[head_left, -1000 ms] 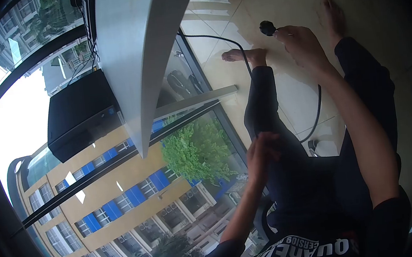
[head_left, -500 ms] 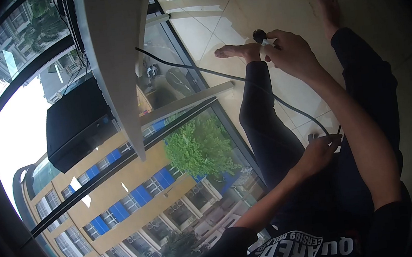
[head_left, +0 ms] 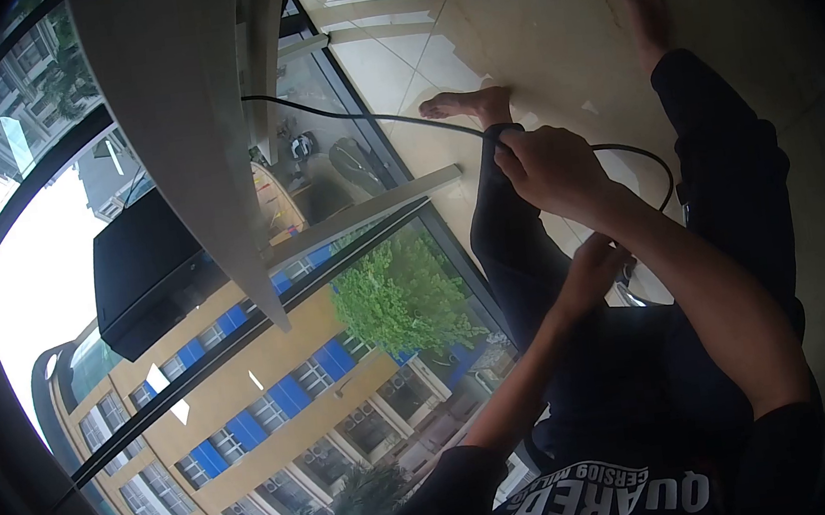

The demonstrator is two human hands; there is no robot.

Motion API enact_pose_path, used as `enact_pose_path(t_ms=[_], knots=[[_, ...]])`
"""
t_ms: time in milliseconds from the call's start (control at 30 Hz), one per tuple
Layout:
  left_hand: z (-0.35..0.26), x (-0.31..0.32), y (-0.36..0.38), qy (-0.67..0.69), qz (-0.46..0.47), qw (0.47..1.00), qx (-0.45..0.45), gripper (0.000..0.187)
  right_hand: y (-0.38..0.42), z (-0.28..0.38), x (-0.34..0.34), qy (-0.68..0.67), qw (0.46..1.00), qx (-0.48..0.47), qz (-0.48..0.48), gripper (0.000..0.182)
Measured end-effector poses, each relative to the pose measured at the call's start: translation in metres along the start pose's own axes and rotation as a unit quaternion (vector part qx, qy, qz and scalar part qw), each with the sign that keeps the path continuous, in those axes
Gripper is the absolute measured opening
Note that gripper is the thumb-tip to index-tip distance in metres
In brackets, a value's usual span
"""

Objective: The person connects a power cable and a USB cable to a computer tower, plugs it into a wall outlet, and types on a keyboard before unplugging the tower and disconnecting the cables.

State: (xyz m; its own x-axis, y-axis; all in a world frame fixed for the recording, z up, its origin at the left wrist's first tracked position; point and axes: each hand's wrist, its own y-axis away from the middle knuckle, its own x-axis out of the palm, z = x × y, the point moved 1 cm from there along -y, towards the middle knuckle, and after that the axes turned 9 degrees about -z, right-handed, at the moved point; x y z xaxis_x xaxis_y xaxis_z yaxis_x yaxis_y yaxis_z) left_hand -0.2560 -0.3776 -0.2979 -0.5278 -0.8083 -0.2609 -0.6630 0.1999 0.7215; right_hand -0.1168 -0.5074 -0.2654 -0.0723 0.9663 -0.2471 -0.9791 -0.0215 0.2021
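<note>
A black cable (head_left: 362,116) runs from under the desk to my right hand (head_left: 556,172), which is closed around it. Beyond that hand, the cable bends in a loose loop and passes behind my right forearm. My left hand (head_left: 595,268) is lower, just below the right forearm, its fingers curled. The cable appears to lead back to it, but the forearm covers part of the grip. The cable's end does not show clearly.
The desk (head_left: 166,112) with its pale legs stands at left, a black computer case (head_left: 143,276) beside it. Behind them is a large window with a building and a tree (head_left: 401,289) outside. My bare feet rest on the tiled floor (head_left: 550,32).
My right hand has come down and back and now grips the cable; the dark round-ended piece it held is out of sight. My left hand has shifted up and left. The cable now forms a loop.
</note>
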Motion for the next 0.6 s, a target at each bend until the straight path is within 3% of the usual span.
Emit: enact_pose_path(t_ms=[33,100,200,300,400,500,567,600], knots=[[0.002,-0.022,-0.002,0.016,0.0,1.0,-0.005,0.031,-0.001,-0.003,0.002,0.049,0.999,0.012,-0.007,0.03],[-0.016,-0.06,-0.002,0.073,-0.011,0.997,-0.002,0.038,-0.003,-0.01,0.006,-0.013,0.996,0.05,-0.069,0.032],[-0.046,-0.101,-0.009,0.089,-0.159,0.981,-0.066,0.042,-0.021,-0.016,-0.002,-0.047,0.972,0.123,-0.192,0.036],[-0.03,-0.147,-0.018,0.211,-0.291,0.926,-0.117,0.05,-0.04,-0.025,-0.008,-0.319,0.895,0.116,-0.29,0.036],[-0.021,-0.176,-0.027,0.035,-0.348,0.936,-0.039,0.054,-0.032,-0.006,-0.026,-0.365,0.902,0.125,-0.195,0.031],[-0.081,-0.155,-0.037,0.031,-0.268,0.959,0.092,0.052,-0.029,-0.004,-0.009,-0.35,0.915,0.084,-0.181,0.024],[-0.135,-0.131,-0.055,0.182,-0.232,0.954,0.057,0.054,-0.026,-0.008,0.012,-0.408,0.894,0.024,-0.182,0.023],[-0.153,-0.125,-0.062,0.199,-0.22,0.952,0.077,0.053,-0.017,0.0,-0.006,-0.335,0.932,0.032,-0.133,0.024]])
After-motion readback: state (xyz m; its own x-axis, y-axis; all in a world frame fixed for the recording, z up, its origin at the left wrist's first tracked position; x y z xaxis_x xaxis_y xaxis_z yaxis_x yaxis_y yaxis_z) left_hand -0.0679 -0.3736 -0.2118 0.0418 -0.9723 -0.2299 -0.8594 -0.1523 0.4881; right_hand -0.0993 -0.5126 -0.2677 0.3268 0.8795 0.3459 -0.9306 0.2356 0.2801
